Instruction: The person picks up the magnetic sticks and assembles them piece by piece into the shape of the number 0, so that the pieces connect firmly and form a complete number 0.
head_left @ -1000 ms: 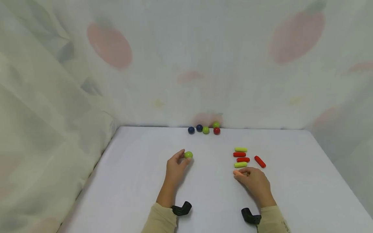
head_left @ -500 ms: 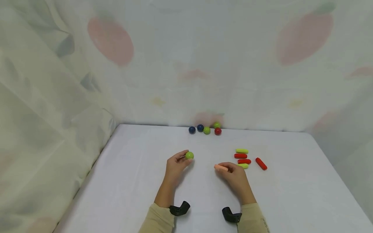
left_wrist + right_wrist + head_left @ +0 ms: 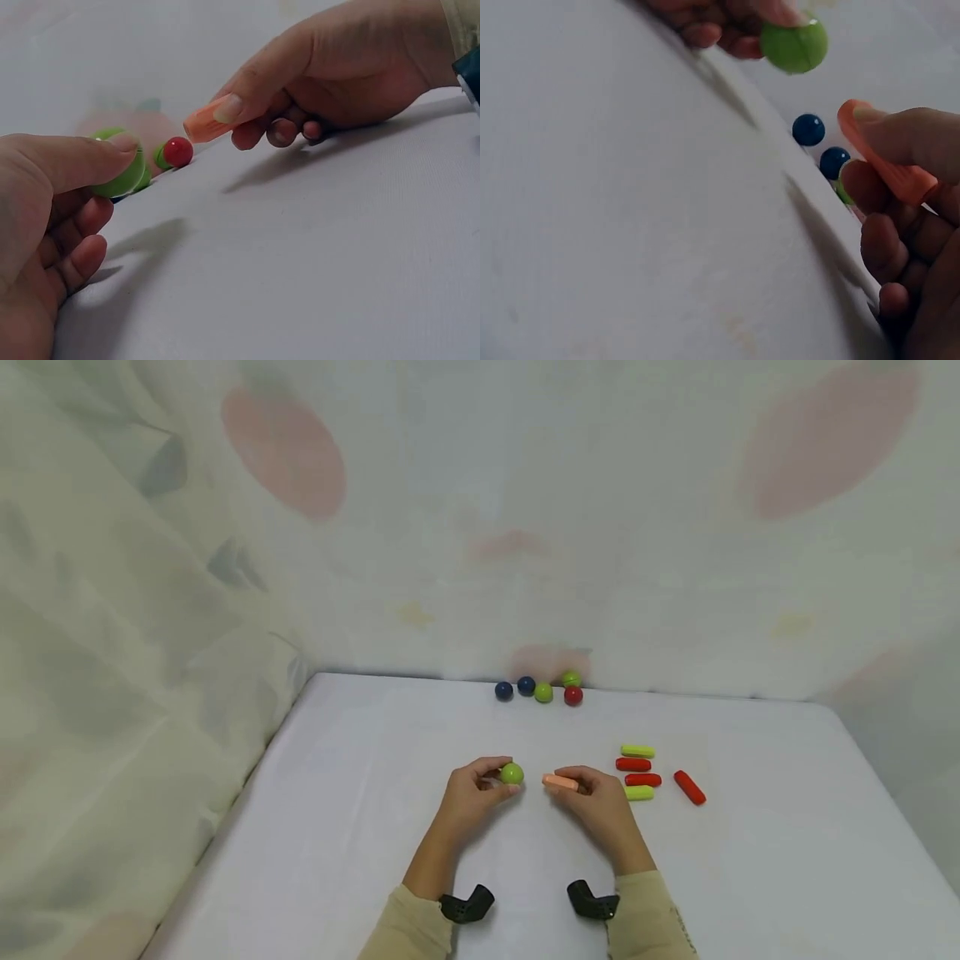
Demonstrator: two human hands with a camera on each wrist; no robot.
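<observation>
Green ball, round, seemingly seamed, pinched by left hand, right hand pinching orange stick

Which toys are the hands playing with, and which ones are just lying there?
In the hands:
green ball, in the left hand's grip
orange stick, in the right hand's grip

Just lying on the white table:
five balls at the back
red and green sticks
</observation>
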